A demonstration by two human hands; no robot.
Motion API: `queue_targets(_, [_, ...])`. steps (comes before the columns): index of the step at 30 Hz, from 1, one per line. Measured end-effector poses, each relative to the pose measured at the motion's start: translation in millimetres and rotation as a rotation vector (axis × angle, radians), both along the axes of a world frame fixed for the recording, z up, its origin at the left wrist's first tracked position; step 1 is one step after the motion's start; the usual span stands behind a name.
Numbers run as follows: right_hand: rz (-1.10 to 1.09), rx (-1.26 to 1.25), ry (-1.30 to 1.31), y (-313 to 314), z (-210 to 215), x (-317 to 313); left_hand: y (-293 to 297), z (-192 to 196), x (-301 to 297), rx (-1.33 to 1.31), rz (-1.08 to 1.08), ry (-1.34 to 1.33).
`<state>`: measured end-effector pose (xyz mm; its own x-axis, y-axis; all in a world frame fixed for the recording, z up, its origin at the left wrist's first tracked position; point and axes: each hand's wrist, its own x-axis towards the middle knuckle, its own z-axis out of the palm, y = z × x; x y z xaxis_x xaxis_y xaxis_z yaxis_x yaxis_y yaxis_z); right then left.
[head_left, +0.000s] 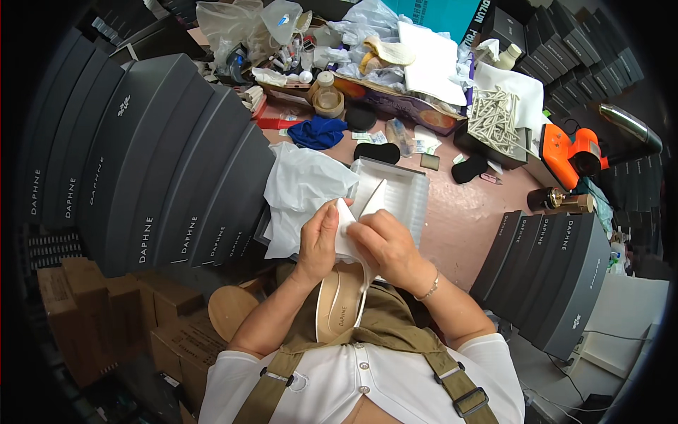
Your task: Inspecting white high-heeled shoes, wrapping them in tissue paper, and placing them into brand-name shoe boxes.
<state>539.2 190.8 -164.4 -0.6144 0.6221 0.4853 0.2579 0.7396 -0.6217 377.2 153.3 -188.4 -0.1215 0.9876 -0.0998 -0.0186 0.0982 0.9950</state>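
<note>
White shirt (325,374) and olive apron (388,307) lie nearest the camera; white shoe (344,230) is held by both hands in front.
Left hand (318,239) grasps the pointed end, thumb against the white surface; right hand (388,246) has its fingers bunched at the opposite edge, their exact pinch hidden. The shoe sits between the hands and the apron, beige insole (332,304) exposed. Beyond it, an open box (419,215) contains what appears to be a second white shoe (374,198), with tissue paper (304,180) along its left. Assessed risks: thumb pressure could crease or mark the white; a loose pinch could drop the shoe; the wrist bracelet (430,286) could scratch it on contact.
</note>
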Motion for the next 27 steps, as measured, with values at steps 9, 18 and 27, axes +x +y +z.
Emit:
queue_targets(9, [-0.006,-0.018,0.003,1.0,2.6,-4.1,-2.0,0.3,-1.9,-0.001,0.013,-0.016])
queue_targets(18, [0.008,-0.028,-0.004,-1.1,2.2,-1.3,-3.2,-3.2,-5.4,-0.027,0.025,0.006])
queue_targets(27, [-0.001,-0.015,-0.002,-3.7,-3.3,-1.0,-0.7,-3.3,-3.9,-0.017,0.012,0.011])
